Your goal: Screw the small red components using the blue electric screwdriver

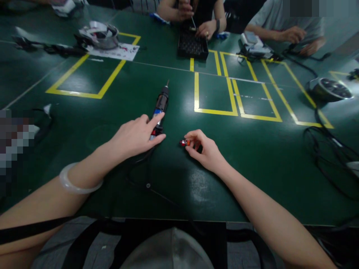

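Observation:
On the green table lies an electric screwdriver (162, 101), dark with blue and red parts, its bit pointing away from me. My left hand (134, 136) rests over its rear half. The index finger stretches across the blue section and the thumb sticks out beside the red end, so the fingers are apart. To the right, my right hand (203, 147) is closed in a pinch, thumb against fingertips. Between them is a small red, orange and black part (184, 142), too small to name more exactly. Its far end is hidden by my fingers.
Yellow tape outlines (215, 111) mark the table (174, 179). A black cable (148, 168) trails from the screwdriver. Across stand a black tray (193, 48) at a co-worker's hands, a round metal bowl (108, 39) on paper, and a metal dish (331, 89); loose cables (322, 149) lie right.

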The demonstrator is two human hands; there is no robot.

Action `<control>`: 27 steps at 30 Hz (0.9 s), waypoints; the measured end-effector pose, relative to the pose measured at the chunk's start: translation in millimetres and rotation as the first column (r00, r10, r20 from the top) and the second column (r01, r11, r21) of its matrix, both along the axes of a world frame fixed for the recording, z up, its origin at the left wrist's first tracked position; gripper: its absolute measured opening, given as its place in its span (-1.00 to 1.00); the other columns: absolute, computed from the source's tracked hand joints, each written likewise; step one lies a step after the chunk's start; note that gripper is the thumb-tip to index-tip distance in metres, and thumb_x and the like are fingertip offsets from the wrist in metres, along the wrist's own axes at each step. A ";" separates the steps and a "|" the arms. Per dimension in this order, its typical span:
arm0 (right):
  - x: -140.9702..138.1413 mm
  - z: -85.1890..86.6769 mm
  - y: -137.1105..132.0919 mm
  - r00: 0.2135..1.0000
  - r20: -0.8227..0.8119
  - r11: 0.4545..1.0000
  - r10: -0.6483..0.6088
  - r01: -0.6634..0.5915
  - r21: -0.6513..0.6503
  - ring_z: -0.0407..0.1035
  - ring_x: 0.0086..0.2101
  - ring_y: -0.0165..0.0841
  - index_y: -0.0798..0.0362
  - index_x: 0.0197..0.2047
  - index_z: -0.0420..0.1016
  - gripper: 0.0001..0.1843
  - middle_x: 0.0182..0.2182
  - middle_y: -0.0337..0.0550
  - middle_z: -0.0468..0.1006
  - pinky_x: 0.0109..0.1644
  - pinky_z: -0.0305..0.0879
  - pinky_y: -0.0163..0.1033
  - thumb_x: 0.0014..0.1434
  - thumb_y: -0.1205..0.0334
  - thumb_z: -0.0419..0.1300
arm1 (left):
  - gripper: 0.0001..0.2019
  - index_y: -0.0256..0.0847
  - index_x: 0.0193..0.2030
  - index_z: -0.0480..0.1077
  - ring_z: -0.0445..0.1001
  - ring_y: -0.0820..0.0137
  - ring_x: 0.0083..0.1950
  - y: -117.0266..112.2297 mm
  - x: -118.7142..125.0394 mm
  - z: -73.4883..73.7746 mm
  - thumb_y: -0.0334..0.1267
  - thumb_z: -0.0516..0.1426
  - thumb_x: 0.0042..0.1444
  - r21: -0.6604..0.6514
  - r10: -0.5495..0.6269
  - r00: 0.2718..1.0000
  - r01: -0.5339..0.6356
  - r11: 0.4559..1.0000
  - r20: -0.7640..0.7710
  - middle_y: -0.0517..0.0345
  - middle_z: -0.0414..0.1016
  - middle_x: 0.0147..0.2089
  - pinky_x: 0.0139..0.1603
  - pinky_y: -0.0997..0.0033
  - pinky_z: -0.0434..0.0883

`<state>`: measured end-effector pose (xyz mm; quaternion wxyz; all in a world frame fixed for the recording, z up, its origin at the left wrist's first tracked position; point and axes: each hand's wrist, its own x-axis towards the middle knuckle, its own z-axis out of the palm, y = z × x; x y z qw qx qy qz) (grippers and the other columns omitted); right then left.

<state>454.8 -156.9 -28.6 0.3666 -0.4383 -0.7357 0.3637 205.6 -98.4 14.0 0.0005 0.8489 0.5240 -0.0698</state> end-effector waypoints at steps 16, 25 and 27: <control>-10.7 3.9 -2.2 0.985 0.170 0.988 0.041 -0.066 0.142 0.39 -0.09 -0.27 -0.02 -0.09 0.42 -0.84 -0.12 -0.10 0.49 -0.05 0.35 -0.17 0.27 0.37 0.19 | -0.10 -0.19 0.55 -0.09 0.48 0.05 -0.13 -19.8 19.6 0.0 0.37 -0.14 0.26 -0.014 -0.234 0.972 0.234 0.972 0.025 -0.22 0.41 0.00 -0.17 0.22 0.35; -21.0 -2.1 -0.2 0.975 0.224 0.986 -0.003 -0.035 0.163 0.34 -0.23 -0.31 0.01 -0.22 0.34 -0.90 -0.26 -0.16 0.42 -0.14 0.29 -0.21 0.26 0.38 0.19 | -0.13 -0.21 0.55 -0.10 0.49 0.06 -0.13 -21.1 22.3 2.7 0.34 -0.13 0.29 -0.017 -0.227 0.974 0.227 0.974 -0.006 -0.23 0.40 0.02 -0.19 0.24 0.37; -21.2 -2.2 0.2 0.976 0.216 0.984 0.006 -0.044 0.172 0.34 -0.21 -0.31 0.01 -0.25 0.34 -0.90 -0.25 -0.16 0.42 -0.12 0.29 -0.21 0.27 0.38 0.18 | -0.13 -0.20 0.56 -0.12 0.49 0.07 -0.12 -21.9 23.4 3.4 0.33 -0.14 0.29 -0.010 -0.221 0.975 0.221 0.975 -0.026 -0.22 0.40 0.01 -0.19 0.25 0.37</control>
